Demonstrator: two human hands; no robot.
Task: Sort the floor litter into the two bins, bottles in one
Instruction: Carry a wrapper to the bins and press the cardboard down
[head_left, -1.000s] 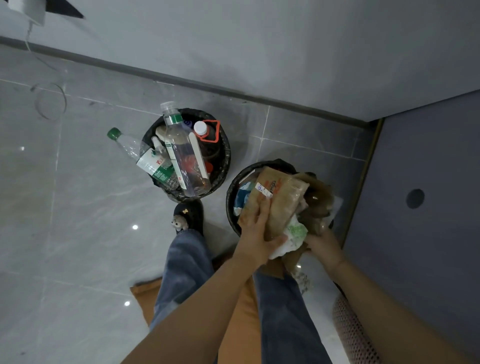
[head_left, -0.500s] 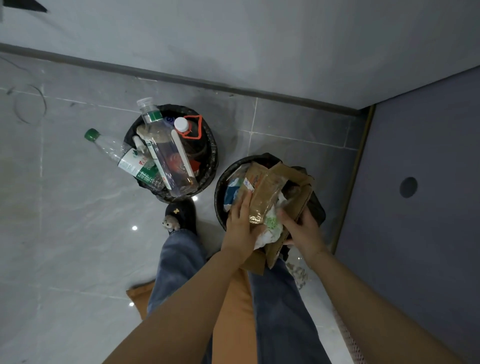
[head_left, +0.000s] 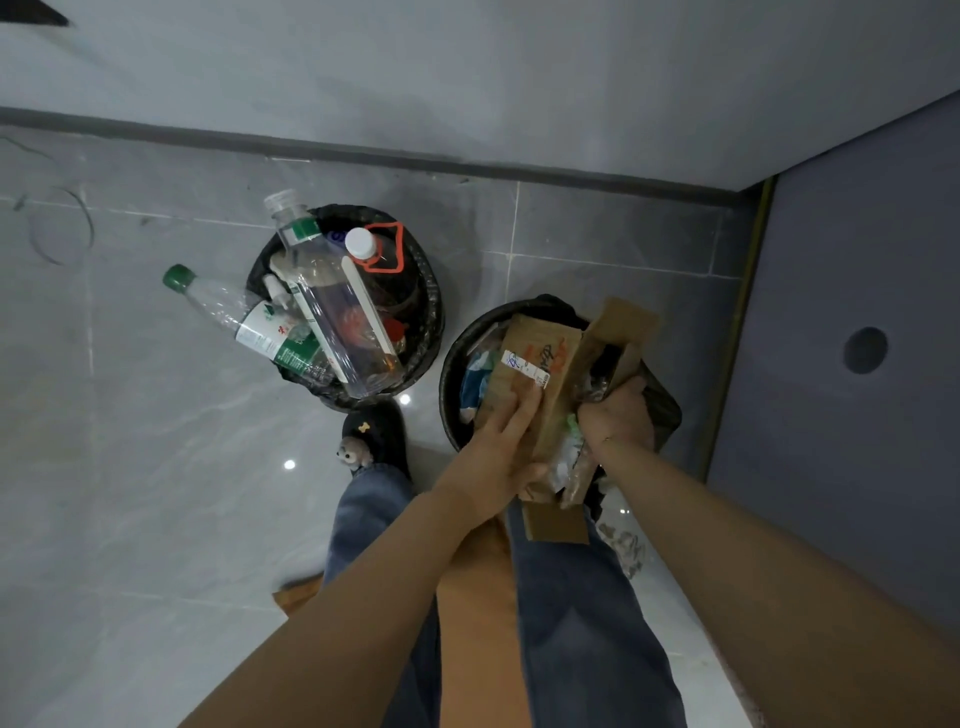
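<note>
Both hands are over the right bin, pushing a bundle of cardboard and wrappers down into it. Left hand lies flat on the cardboard face, fingers spread and extended, thumb under the lower edge, so it presses more than it grips. Right hand is curled closed around crumpled plastic and the cardboard's right flap. The cardboard stands tilted, part inside the rim, its lower end hanging out toward the person's legs. To do it well, probably fold or crush the sheet first, tip the low end in, push at the centre and keep the bin liner from dragging down; the bin looks near full, so pieces may spring back. Two bins, side by side but not touching. The left bin holds the bottles: three clearly countable, a green-capped bottle leaning out over the rim, a large clear bottle, a white-capped bottle, maybe more underneath. Cardboard: one large piece, possibly more. Floor near the bins shows no loose litter.
</note>
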